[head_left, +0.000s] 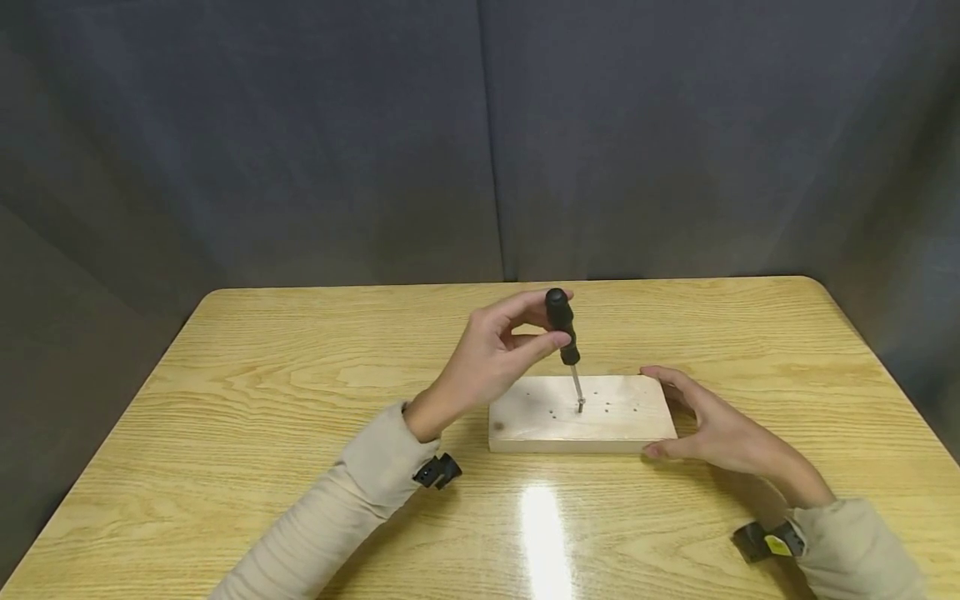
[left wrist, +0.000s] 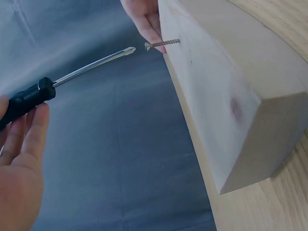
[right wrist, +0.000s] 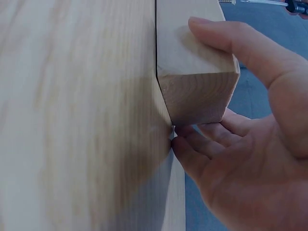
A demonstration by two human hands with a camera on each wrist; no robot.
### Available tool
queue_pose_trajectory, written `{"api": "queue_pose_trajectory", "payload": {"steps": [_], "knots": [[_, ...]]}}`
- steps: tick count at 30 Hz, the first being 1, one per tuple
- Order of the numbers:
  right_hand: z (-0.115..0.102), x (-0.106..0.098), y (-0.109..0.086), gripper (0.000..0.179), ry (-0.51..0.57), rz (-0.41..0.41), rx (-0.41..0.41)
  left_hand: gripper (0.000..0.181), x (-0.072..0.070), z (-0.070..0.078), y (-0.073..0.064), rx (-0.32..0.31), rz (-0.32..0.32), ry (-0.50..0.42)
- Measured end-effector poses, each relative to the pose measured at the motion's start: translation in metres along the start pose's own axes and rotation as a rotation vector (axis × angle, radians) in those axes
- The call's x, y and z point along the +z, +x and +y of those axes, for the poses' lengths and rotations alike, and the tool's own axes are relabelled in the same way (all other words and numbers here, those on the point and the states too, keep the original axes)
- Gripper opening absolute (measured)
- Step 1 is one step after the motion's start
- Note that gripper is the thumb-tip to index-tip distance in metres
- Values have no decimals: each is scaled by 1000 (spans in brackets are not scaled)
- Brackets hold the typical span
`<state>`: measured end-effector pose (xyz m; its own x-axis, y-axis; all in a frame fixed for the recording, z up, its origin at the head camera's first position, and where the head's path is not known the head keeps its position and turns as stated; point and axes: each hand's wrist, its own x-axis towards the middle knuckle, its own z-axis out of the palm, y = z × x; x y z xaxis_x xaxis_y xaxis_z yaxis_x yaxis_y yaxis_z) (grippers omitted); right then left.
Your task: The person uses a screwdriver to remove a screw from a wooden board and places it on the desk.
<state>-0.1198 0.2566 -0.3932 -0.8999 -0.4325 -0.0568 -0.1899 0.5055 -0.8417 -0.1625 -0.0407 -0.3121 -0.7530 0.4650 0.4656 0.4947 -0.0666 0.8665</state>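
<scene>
My left hand pinches the black handle of a screwdriver, its metal shaft pointing down. A screw stands partly sunk in the top of a pale wooden block. In the left wrist view the screwdriver tip is just short of the screw's head, with a small gap between. Around the screw, several small holes dot the block's top. My right hand grips the block's right end; in the right wrist view its thumb presses one long side while the other fingers are around the far side.
The block lies flat on a wood-grain table. Behind the table hangs a dark blue-grey curtain. Small black wrist devices sit at the left cuff and the right cuff.
</scene>
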Motion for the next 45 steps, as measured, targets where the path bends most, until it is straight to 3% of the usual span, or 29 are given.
{"api": "queue_pose_trajectory", "payload": {"steps": [20, 26, 35, 45], "knots": [[-2, 1, -2, 96, -7, -5, 13, 39, 4, -1, -1, 24, -42, 22], [-3, 0, -5, 96, -13, -3, 13, 39, 7, 2, 0, 5, -73, 37], [-3, 0, -5, 96, 12, -12, 3, 40, 8, 6, 2, -31, -160, -10], [-5, 0, -5, 97, 21, -19, 2, 40, 6, 5, 0, -47, -108, 1]]}}
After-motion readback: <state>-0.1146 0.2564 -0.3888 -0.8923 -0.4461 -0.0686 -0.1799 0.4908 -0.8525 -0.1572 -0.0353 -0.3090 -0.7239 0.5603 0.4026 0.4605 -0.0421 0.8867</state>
